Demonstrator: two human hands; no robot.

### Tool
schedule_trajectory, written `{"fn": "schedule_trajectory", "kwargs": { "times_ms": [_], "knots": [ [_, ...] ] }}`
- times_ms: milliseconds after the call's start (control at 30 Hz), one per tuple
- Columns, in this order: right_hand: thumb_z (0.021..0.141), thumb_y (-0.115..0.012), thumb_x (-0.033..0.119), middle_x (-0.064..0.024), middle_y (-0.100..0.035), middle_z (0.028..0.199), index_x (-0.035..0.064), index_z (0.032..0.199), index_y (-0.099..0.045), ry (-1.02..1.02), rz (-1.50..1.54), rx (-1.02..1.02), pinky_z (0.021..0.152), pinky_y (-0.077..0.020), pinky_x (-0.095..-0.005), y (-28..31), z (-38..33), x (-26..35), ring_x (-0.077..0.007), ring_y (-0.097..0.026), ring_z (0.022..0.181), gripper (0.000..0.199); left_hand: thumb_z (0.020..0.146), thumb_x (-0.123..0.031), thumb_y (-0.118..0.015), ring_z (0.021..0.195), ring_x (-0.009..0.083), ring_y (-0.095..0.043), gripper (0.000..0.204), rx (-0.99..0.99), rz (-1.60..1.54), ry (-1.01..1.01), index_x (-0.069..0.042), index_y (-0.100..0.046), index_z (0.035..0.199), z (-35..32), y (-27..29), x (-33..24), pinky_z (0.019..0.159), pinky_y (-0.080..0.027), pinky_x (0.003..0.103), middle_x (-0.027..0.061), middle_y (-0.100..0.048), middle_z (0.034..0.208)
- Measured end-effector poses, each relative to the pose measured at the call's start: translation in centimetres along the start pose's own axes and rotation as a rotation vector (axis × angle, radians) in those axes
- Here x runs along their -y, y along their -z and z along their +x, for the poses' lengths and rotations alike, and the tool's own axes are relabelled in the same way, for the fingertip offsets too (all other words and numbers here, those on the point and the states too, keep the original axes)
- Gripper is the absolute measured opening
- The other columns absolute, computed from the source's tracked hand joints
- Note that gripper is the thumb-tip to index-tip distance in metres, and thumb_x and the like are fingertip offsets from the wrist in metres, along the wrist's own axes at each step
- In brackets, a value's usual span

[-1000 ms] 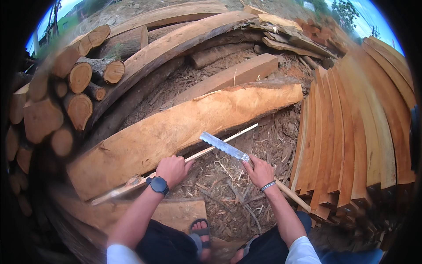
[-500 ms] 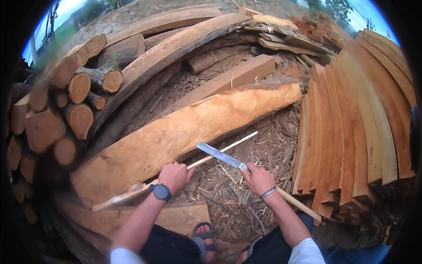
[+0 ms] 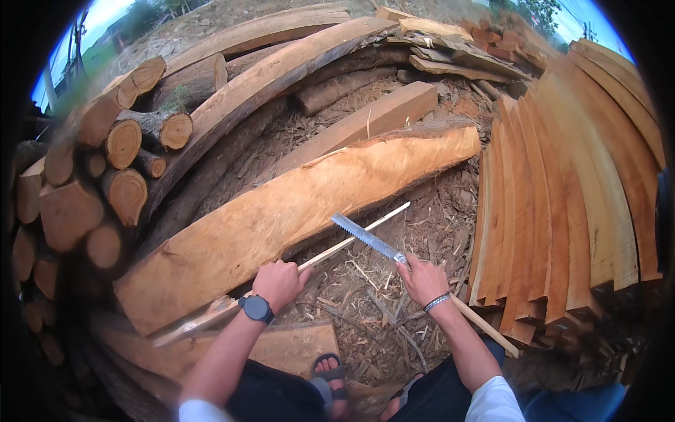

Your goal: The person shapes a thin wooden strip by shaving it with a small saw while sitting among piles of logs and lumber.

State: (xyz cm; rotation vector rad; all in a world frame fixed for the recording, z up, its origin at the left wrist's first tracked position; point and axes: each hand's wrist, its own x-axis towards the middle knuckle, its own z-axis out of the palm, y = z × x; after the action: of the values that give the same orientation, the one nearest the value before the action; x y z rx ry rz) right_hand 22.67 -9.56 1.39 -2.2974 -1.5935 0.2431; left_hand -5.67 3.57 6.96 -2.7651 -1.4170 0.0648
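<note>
A thin, pale wooden stick [image 3: 327, 253] runs from lower left to upper right. My left hand [image 3: 278, 285], wearing a dark watch, is closed round it near its middle. In my right hand [image 3: 425, 280] is a handsaw [image 3: 367, 238] with a toothed grey blade and a long pale wooden handle that reaches back past my wrist. The blade lies across the stick beyond my left hand; whether its teeth touch the wood I cannot tell. Just past the stick lies a broad slab of sawn timber [image 3: 281, 211], which the stick's lower part runs alongside.
Cut logs [image 3: 127, 197] are piled on the left. Stacked planks [image 3: 548, 204] rise on the right, close to my right arm. A long curved beam [image 3: 274, 67] and a squared beam [image 3: 373, 119] lie beyond the slab. Bark and chips [image 3: 383, 295] cover the ground by my sandalled feet.
My right hand has drawn the saw a little to the right and toward me, its blade sliding across the stick. My left hand keeps its hold in nearly the same place.
</note>
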Motion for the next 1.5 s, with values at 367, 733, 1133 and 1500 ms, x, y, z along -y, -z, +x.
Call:
{"fn": "schedule_trajectory", "kwargs": {
  "times_ms": [367, 733, 1133, 1500],
  "knots": [
    [0.100, -0.044, 0.048, -0.0255, -0.067, 0.076, 0.0067, 0.104, -0.058, 0.037, 0.005, 0.046, 0.065, -0.0520, -0.0553, 0.3, -0.9, 0.8, -0.0450, -0.067, 0.073, 0.044, 0.096, -0.045, -0.053, 0.067, 0.0358, -0.069, 0.053, -0.009, 0.031, -0.003, 0.000, -0.070, 0.073, -0.2, -0.1, -0.5, 0.060, -0.055, 0.043, 0.0229, -0.068, 0.072],
    [0.100, -0.044, 0.048, -0.0255, -0.067, 0.076, 0.0102, 0.110, -0.059, -0.063, 0.014, 0.040, 0.066, -0.0517, -0.0563, 0.6, 0.6, -1.0, -0.0465, -0.066, 0.074, 0.042, 0.096, -0.046, -0.054, 0.068, 0.0353, -0.069, 0.054, -0.037, 0.043, 0.007, 0.000, -0.070, 0.073, 0.1, -0.2, -0.5, 0.060, -0.055, 0.042, 0.0228, -0.068, 0.072],
    [0.100, -0.042, 0.051, -0.0277, -0.067, 0.079, 0.0075, 0.102, -0.059, -0.055, 0.031, 0.075, 0.070, -0.0525, -0.0566, 0.2, -0.1, -0.5, -0.0461, -0.067, 0.078, 0.047, 0.096, -0.044, -0.054, 0.066, 0.0355, -0.068, 0.051, -0.038, 0.064, -0.009, 0.000, -0.069, 0.074, 0.1, -0.8, -0.6, 0.060, -0.055, 0.042, 0.0218, -0.068, 0.071],
    [0.099, -0.043, 0.050, -0.0267, -0.068, 0.082, 0.0060, 0.102, -0.063, -0.019, 0.077, 0.129, 0.074, -0.0529, -0.0556, -0.3, -0.5, -0.8, -0.0463, -0.067, 0.081, 0.049, 0.096, -0.044, -0.054, 0.065, 0.0349, -0.068, 0.051, -0.055, 0.071, -0.007, -0.001, -0.067, 0.072, 0.2, -1.2, -0.9, 0.059, -0.055, 0.042, 0.0211, -0.068, 0.070]
  ]
}}
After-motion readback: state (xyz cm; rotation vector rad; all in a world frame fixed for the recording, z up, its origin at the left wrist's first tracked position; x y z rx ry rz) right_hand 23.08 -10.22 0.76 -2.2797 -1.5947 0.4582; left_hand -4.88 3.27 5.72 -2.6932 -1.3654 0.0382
